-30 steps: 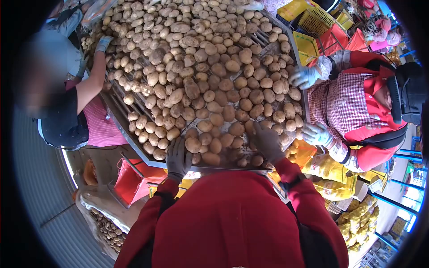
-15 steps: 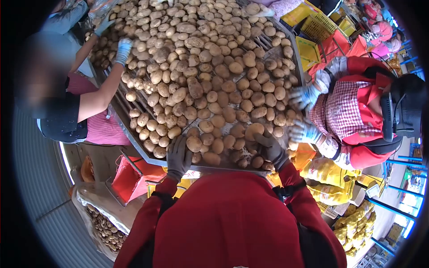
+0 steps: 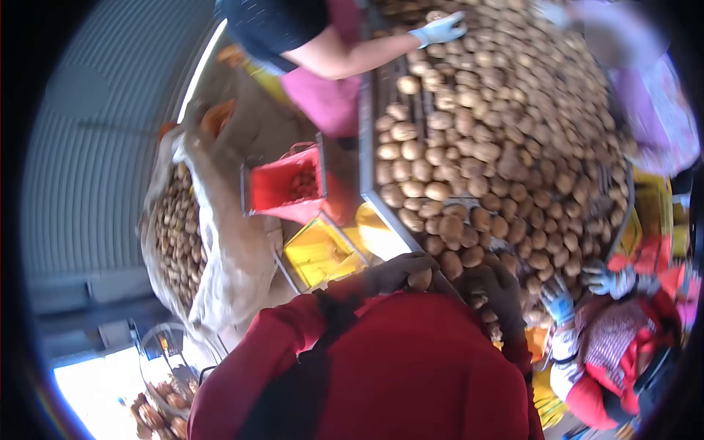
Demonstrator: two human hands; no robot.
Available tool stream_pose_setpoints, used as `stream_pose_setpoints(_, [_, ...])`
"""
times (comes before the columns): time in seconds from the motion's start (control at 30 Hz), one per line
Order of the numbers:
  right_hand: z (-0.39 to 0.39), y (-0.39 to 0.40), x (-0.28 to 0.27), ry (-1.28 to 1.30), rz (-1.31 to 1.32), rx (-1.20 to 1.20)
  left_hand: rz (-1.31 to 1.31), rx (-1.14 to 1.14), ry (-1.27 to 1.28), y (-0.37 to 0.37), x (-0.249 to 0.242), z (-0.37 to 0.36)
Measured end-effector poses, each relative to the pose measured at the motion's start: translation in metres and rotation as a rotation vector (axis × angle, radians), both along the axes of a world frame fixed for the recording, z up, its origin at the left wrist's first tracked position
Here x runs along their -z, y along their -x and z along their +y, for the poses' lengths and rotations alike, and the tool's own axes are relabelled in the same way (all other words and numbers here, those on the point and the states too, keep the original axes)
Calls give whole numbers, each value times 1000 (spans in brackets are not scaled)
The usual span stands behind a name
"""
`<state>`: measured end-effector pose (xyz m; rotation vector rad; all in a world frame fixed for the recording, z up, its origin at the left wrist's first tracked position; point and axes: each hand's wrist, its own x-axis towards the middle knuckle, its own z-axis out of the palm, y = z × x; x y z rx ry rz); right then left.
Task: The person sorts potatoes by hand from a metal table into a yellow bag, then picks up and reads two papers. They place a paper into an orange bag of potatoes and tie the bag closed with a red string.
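Note:
My left hand (image 3: 400, 273), in a dark glove, is drawn in at the near edge of the sorting table, close to my chest. Its fingers are closed around a potato (image 3: 419, 279). Also dark-gloved, my right hand (image 3: 493, 290) is over the near corner of the table, back side up, among the potatoes. Blur and the hand itself hide its fingers, and some small potatoes (image 3: 478, 299) show right beside it. A thick layer of brown potatoes (image 3: 484, 150) covers the table, whose metal rim (image 3: 364, 158) runs along the left.
A red bin (image 3: 282, 187) and a yellow crate (image 3: 319, 253) stand left of the table. Beyond them is a large white sack (image 3: 209, 242) of potatoes. Co-workers' gloved hands (image 3: 440, 31) (image 3: 559, 302) reach over the table at the far side and right.
The head view has swung left, bringing the sack and bins closer to the middle. My left hand has pulled back to the table edge and now holds a potato. My right hand has moved nearer my body.

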<state>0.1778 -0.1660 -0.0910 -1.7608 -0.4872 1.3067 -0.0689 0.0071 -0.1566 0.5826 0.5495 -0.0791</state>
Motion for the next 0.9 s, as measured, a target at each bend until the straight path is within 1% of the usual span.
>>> stream_pose_setpoints(0.03, [-6, -7, 16, 20, -32, 28, 8, -42, 21, 20, -3, 4])
stream_pose_setpoints(0.1, [-21, -18, 28, 50, -159, -12, 221, -243, 124, 61, -10, 0])
stream_pose_setpoints(0.17, [-8, -19, 33, 75, -236, -55, 182, -217, -415, 115, 10, 0])
stream_pose_setpoints(0.2, [-2, -14, 28, 88, -253, -72, 284, -161, -757, 137, 6, 1])
stream_pose_setpoints(0.23, [-1, -10, 20, 106, -276, -74, 443, -98, -870, 155, 4, 8])
stream_pose_setpoints(0.27, [7, -3, 6, 69, -189, -70, 444, -397, -659, 184, 36, 6])
stream_pose_setpoints(0.3, [5, -6, 30, -4, -472, -196, 406, -711, -469, 204, 53, 9])
stream_pose_setpoints(0.33, [-2, -18, 51, -50, -767, -309, 722, -764, -330, 226, 68, 20])
stream_pose_setpoints(0.37, [8, -13, 34, -32, -812, -324, 911, -605, -676, 261, 124, 34])
stream_pose_setpoints(0.4, [34, 3, 15, -23, -843, -350, 1365, -271, -1297, 247, 96, 45])
stream_pose_setpoints(0.43, [57, 5, 2, -218, -843, -373, 1225, -477, -1316, 232, 78, 58])
stream_pose_setpoints(0.47, [72, 8, -5, -425, -837, -411, 1086, -568, -1243, 237, 93, 72])
stream_pose_setpoints(0.5, [80, 18, -6, -461, -964, -461, 957, -591, -1311, 220, 86, 82])
stream_pose_setpoints(0.53, [83, 23, -4, -502, -1086, -517, 911, -536, -1366, 184, 56, 88])
stream_pose_setpoints(0.57, [76, 23, 7, -494, -1095, -547, 866, -482, -1428, 137, 23, 90])
stream_pose_setpoints(0.63, [61, 28, 34, -468, -1105, -580, 642, -383, -1561, 61, -10, 89])
stream_pose_setpoints(0.67, [47, 18, 15, -397, -1142, -634, 484, -316, -1686, 25, -18, 89])
stream_pose_setpoints(0.7, [27, 6, 29, -379, -1207, -619, 316, -255, -1796, -10, -23, 88])
stream_pose_setpoints(0.77, [-22, -13, 66, -344, -1337, -609, 254, -28, -1778, -67, -33, 81])
stream_pose_setpoints(0.83, [-54, -17, 63, -258, -1348, -521, 64, 84, -1747, -121, -36, 80])
stream_pose_setpoints(0.9, [-73, -21, 66, -179, -1351, -471, -30, 207, -1777, -179, -33, 85])
